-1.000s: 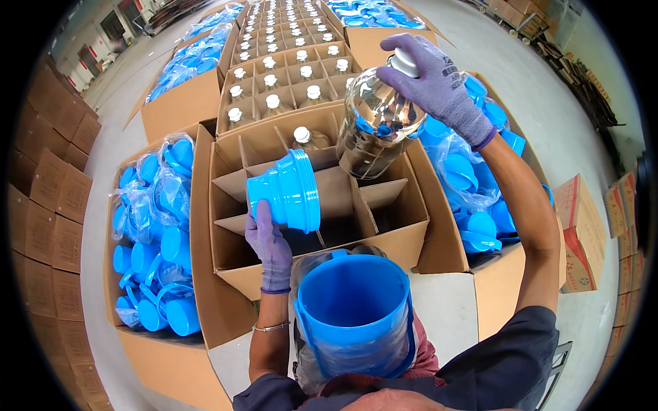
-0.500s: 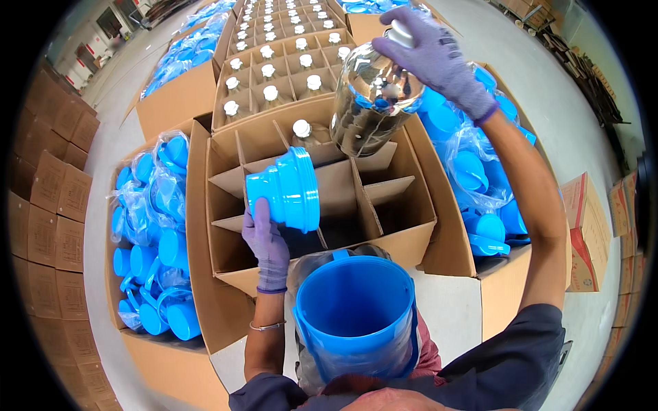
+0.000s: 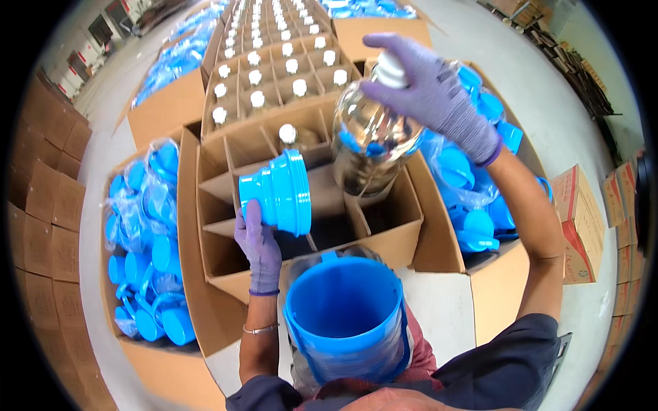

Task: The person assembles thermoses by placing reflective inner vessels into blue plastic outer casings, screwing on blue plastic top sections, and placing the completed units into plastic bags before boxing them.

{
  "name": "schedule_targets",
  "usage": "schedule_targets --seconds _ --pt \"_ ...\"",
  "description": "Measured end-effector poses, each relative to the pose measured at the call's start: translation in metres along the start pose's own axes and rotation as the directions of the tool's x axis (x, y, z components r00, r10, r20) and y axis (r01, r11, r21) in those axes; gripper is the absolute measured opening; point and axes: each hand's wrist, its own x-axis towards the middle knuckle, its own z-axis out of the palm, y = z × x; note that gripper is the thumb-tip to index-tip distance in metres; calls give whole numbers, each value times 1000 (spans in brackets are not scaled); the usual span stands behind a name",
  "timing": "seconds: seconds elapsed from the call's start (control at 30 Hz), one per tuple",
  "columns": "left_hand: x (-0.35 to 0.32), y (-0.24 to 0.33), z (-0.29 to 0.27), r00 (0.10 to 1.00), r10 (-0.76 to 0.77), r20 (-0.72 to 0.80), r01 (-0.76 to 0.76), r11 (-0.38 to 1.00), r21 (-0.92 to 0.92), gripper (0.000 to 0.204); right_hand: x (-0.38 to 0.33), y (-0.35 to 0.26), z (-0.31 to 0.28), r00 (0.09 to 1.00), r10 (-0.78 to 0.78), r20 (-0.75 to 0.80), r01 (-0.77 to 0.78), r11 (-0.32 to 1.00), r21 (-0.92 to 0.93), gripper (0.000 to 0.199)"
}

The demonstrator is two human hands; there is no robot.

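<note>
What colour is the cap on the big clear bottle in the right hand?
White; the bottle's cap shows between the right hand's fingers in the head view.

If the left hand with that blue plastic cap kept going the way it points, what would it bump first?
Probably the clear plastic jug held by the right hand; the left hand and blue plastic cap aim toward it, though depth is unclear.

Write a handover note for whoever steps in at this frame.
Left hand: holds a blue cap over the divided box.
Right hand: grips a clear jug by its white top, above the box.
Done: one bottle stands in a back cell; the boxes behind are full.
Left: the other cells are empty. Bagged caps lie left and right; a blue-collared jug sits at the body.
</note>
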Motion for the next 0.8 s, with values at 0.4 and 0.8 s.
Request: schedule_targets --seconds 0.4,0.8 --pt "92 75 129 902 302 309 -229 941 -250 52 -12 5 50 937 296 -184 -155 827 541 84" --pt "83 85 208 647 250 720 -531 826 190 82 -23 45 54 748 662 -54 -117 211 970 75"
